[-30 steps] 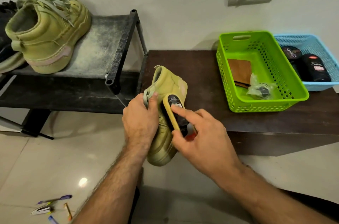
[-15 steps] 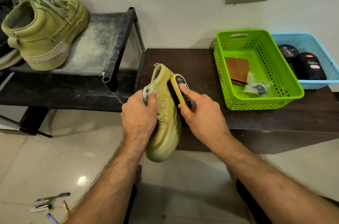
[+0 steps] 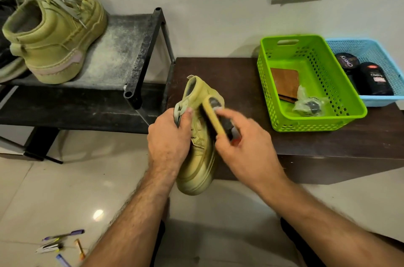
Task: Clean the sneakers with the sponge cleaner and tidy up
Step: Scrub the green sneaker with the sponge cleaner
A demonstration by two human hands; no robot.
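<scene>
Landmark for all positions: the dark wooden bench (image 3: pixel 240 74).

Far left of the bench, on the dusty top shelf of a black shoe rack (image 3: pixel 122 48): second sneaker (image 3: pixel 54 37), olive green, heel toward the camera, laces loose. Whether it has been cleaned cannot be told from here. On the floor tiles below and left of the bench: a few scattered pens (image 3: pixel 63 235).

At the bench's front left corner: left hand (image 3: pixel 169 139), fingers curled round the tongue and laces of the held sneaker (image 3: pixel 200 142). The shoe hangs toe-down, heel up, just off the bench's front edge.

Just right of it: right hand (image 3: pixel 244 146), pinching the sponge cleaner (image 3: pixel 215 113), index finger laid along its dark back. The yellow sponge edge lies against the shoe's outer side near the collar. Hand and cleaner are motion-blurred.

On the bench's right half: green basket (image 3: pixel 269 74) with a brown wallet-like item and a small plastic bag. Behind it at the bench's right end: blue basket (image 3: pixel 380 98) holding dark polish containers.

Judgement: mid-task. Scrubbing of this shoe is under way on the upper side; toe and sole look untouched so far. Left to do: finish this shoe, possibly the other, return the cleaner to a basket, shelve both.
</scene>
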